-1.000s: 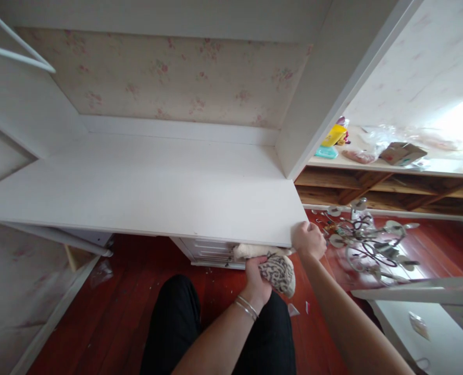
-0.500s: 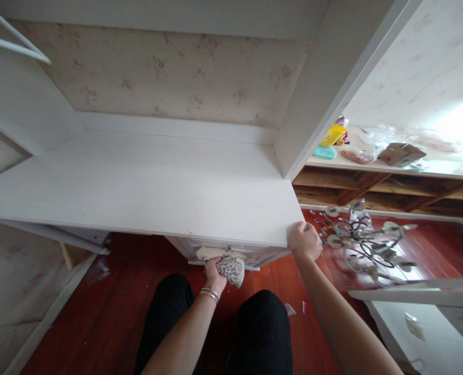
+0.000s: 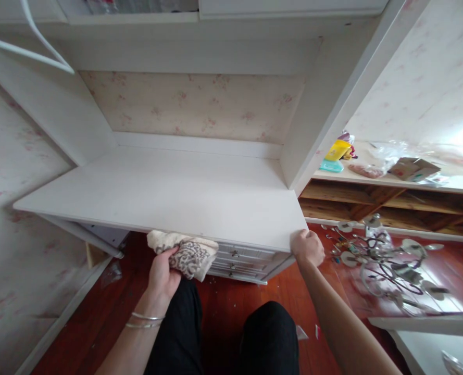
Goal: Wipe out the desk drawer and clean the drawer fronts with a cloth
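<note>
Gripping a crumpled cloth (image 3: 184,253), the left hand (image 3: 164,271) has its fingers closed around the patterned, beige-and-dark fabric and holds it just under the front edge of the white tabletop (image 3: 169,192), left of the middle; the cloth's upper fold touches or nearly touches that edge, and which I cannot tell. Two thin bracelets (image 3: 145,320) circle the left wrist. The right hand (image 3: 307,247) is curled over the tabletop's front right corner, fingers wrapped down around the edge, holding nothing else. Beneath the tabletop, between the two hands, a white drawer unit (image 3: 242,260) with small knobs stands on the red wooden floor (image 3: 231,307). The person's knees in black trousers (image 3: 268,338) show at the bottom of the view. The tabletop sits in a white alcove backed by floral wallpaper (image 3: 192,104). To the right, well apart from the hands, a chandelier (image 3: 383,255) with glass cups lies on the floor, and behind it a wooden shelf (image 3: 391,182) carries a yellow packet (image 3: 337,150), a teal box (image 3: 330,165), a cardboard box (image 3: 413,167) and clear plastic wrapping.
</note>
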### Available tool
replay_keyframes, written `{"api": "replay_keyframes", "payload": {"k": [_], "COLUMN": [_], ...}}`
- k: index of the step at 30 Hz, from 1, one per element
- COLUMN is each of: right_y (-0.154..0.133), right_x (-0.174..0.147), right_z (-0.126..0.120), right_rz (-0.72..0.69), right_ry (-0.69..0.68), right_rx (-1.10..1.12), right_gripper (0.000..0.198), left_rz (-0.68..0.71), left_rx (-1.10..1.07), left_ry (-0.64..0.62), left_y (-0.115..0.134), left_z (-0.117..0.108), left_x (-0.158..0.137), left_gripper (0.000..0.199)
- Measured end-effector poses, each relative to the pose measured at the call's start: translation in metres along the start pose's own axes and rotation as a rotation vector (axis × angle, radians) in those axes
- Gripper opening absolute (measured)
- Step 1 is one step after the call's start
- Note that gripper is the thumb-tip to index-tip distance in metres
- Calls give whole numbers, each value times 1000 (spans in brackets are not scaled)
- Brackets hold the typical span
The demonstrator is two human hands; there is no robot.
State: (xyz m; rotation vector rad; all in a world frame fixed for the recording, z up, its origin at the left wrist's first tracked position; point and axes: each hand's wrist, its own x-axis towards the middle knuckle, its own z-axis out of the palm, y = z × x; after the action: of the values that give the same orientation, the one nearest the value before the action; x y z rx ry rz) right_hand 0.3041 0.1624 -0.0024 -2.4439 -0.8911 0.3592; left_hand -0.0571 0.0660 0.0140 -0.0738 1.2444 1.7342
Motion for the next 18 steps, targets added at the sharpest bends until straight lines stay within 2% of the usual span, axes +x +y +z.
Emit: {"api": "replay_keyframes", "payload": {"k": [2, 4, 7, 9, 10, 12, 13, 15, 16, 18], "right_y": [1, 2, 3, 2, 2, 1, 0, -1, -1, -2], "right_x": [0, 1, 1, 1, 1, 1, 1, 1, 1, 2], "right_z": [0, 1, 2, 1, 1, 1, 0, 0, 0, 0], "right_rz": [0, -2, -9, -14, -15, -8, -4, -2, -1, -4], "right_ry": [-2, 2, 9, 8, 5, -1, -3, -9, -11, -18], "right_rx": [3, 7, 12, 10, 7, 0, -4, -11, -15, -22], "right_gripper": [50, 50, 50, 50, 50, 50, 50, 50, 49, 49], "left_rz": [50, 175, 497, 755, 879, 1054, 1086, 1044, 1022, 1062], "left_rx": [19, 27, 123, 346, 495, 819, 961, 1152, 1201, 1267], "left_ry": [13, 42, 66, 41, -5, -201, -338, -585, -655, -705], "left_y": [26, 46, 61, 60, 57, 42, 33, 10, -1, -19], "left_z": [3, 12, 36, 59, 70, 92, 101, 113, 118, 123], "left_x": [-12, -19, -14, -1, 7, 25, 34, 49, 57, 71], "left_gripper": [20, 26, 41, 44, 44, 43, 46, 51, 53, 56]}}
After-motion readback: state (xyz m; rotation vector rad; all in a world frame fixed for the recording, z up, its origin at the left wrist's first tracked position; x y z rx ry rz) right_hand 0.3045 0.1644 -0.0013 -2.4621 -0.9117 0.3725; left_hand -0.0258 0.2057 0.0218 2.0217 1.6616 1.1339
